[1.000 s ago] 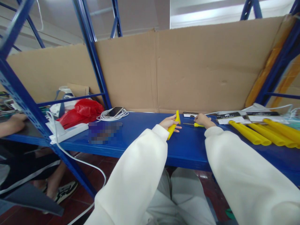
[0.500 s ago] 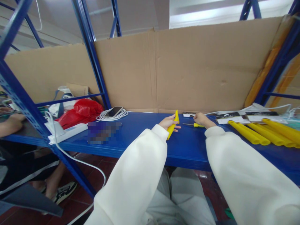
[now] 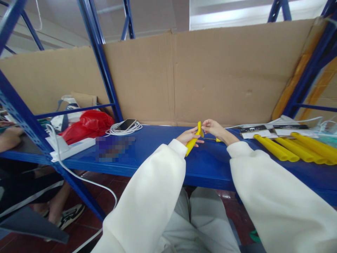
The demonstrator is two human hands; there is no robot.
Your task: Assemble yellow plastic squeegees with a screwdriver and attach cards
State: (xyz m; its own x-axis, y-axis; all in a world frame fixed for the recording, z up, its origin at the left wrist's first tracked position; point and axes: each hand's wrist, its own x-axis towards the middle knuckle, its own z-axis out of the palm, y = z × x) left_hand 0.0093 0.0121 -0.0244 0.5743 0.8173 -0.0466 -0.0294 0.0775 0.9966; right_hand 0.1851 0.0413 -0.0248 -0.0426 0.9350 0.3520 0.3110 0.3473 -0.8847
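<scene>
Gripping a short yellow plastic handle-shaped piece (image 3: 193,139) in a closed left hand (image 3: 189,135), a person in white sleeves works over the blue metal shelf (image 3: 163,151) at mid-scene. The piece stands tilted, its upper end toward the brown cardboard backing (image 3: 210,73). The right hand (image 3: 214,128) meets that upper end, fingertips pinched together against it; whether something small sits between them cannot be told. Just beyond the right wrist lies a small screwdriver with a yellow handle (image 3: 214,139), partly hidden. To the right, a row of long yellow plastic tubes (image 3: 289,149) rests on the shelf near printed leaflets (image 3: 254,130). Far left sit a smartphone on a coiled white cable (image 3: 125,125), a red plastic bag (image 3: 88,124) and a white power strip (image 3: 71,147). Another person's hand (image 3: 9,135) shows at the left edge.
</scene>
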